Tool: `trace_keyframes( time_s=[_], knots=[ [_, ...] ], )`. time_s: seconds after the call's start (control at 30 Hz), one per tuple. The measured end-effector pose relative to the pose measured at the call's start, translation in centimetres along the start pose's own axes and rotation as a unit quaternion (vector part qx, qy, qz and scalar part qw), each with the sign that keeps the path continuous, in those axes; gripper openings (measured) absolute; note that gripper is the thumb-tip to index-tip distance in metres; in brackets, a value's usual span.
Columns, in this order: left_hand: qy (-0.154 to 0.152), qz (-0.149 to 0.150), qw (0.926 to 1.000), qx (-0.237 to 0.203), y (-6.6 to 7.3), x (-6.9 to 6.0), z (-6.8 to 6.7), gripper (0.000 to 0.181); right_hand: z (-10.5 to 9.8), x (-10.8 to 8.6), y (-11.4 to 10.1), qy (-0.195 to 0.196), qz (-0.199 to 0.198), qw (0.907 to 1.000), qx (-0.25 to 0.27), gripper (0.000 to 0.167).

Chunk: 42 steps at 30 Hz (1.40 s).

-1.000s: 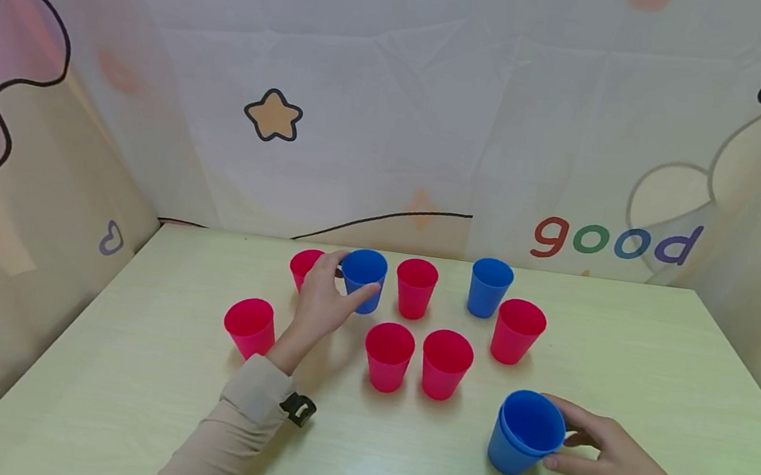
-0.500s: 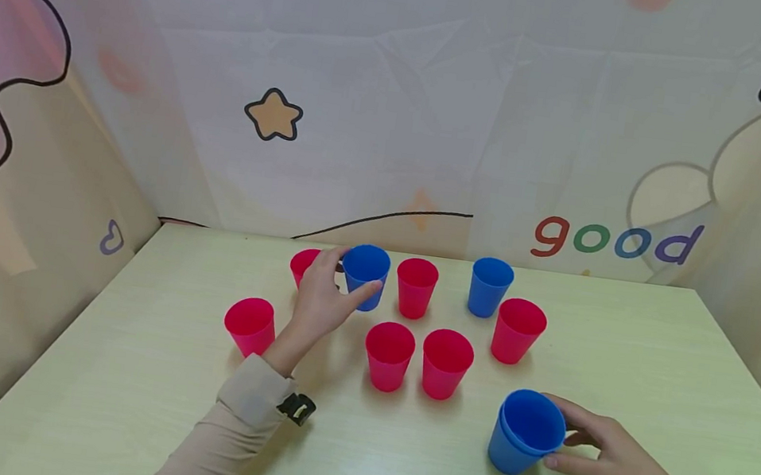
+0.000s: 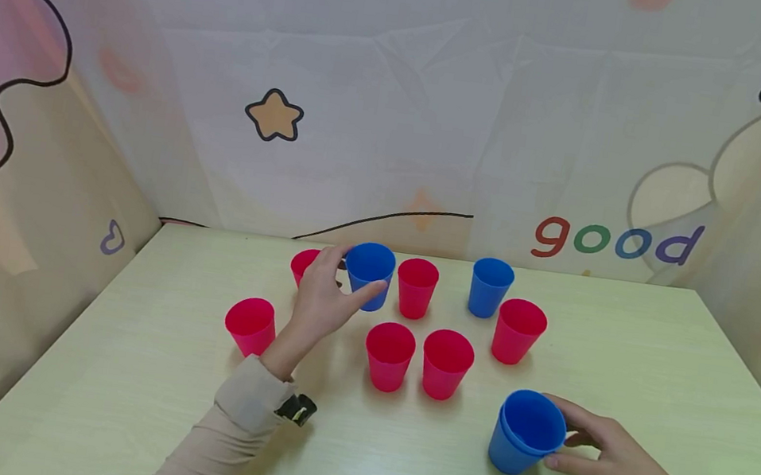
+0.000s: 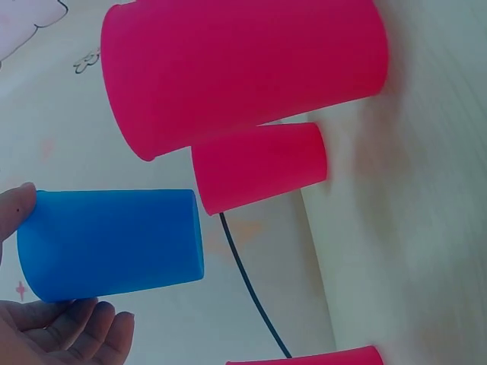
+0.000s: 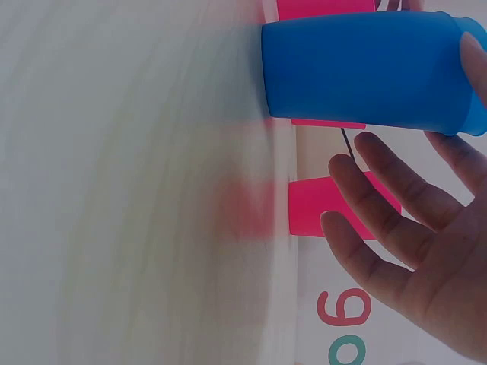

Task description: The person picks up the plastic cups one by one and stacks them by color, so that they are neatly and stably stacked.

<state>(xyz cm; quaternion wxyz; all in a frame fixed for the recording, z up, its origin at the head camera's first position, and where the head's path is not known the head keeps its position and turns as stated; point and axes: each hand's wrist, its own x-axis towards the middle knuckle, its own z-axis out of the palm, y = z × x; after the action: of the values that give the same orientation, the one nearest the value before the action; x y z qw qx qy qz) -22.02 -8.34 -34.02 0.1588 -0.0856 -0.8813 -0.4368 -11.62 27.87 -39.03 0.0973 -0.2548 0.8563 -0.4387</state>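
My left hand (image 3: 323,299) pinches a blue cup (image 3: 370,276) near its rim, thumb on the near side. In the left wrist view that blue cup (image 4: 114,243) hangs off the table, between the thumb and the fingers of the left hand (image 4: 61,327). My right hand (image 3: 618,461) holds two nested blue cups (image 3: 520,440) by the rim at the front right. From the right wrist camera, the nested cups (image 5: 358,72) stand on the table, with thumb and index finger of the right hand (image 5: 434,236) at the rim and the other fingers spread beside them.
Red cups stand around the raised cup: one (image 3: 416,290) just right, one (image 3: 302,263) behind the left hand, one (image 3: 250,325) at the left, two (image 3: 388,359) in front. Another red cup (image 3: 518,334) and a blue cup (image 3: 489,288) stand back right on the table (image 3: 118,363).
The left hand has lifted the blue cup slightly and moved it a little to the right and closer to the camera. My right hand and the nested cups have stayed put.
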Motion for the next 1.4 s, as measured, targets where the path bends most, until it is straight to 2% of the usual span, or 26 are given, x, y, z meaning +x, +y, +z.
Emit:
trace_keyframes(
  time_s=[0.3,0.47,0.7,0.97,1.13,1.4],
  knots=[
    [0.011,0.025,0.9996,-0.008,0.8,-0.4,-0.3,0.066,-0.2,0.1,0.0,-0.009,0.023,0.9997,0.009,0.057],
    [0.018,0.043,0.9988,-0.017,1.2,-0.6,-0.4,0.065,-0.1,0.1,-0.1,-0.006,0.025,0.9997,0.003,0.057],
    [0.018,0.054,0.9982,-0.02,1.8,-0.8,-0.6,0.064,-0.1,0.1,-0.2,-0.004,0.029,0.9996,-0.003,0.058],
    [0.013,0.09,0.9952,-0.036,2.5,-1.0,-0.8,0.063,-0.1,0.1,0.0,-0.004,0.019,0.9998,0.005,0.055],
    [0.002,0.097,0.9944,-0.043,3.2,-1.2,-0.9,0.062,-0.1,0.1,0.0,-0.002,0.013,0.9999,0.005,0.054],
    [0.001,0.117,0.9922,-0.042,3.8,-1.5,-0.8,0.063,-0.1,0.1,0.1,-0.004,0.003,0.9999,0.009,0.054]
  ],
)
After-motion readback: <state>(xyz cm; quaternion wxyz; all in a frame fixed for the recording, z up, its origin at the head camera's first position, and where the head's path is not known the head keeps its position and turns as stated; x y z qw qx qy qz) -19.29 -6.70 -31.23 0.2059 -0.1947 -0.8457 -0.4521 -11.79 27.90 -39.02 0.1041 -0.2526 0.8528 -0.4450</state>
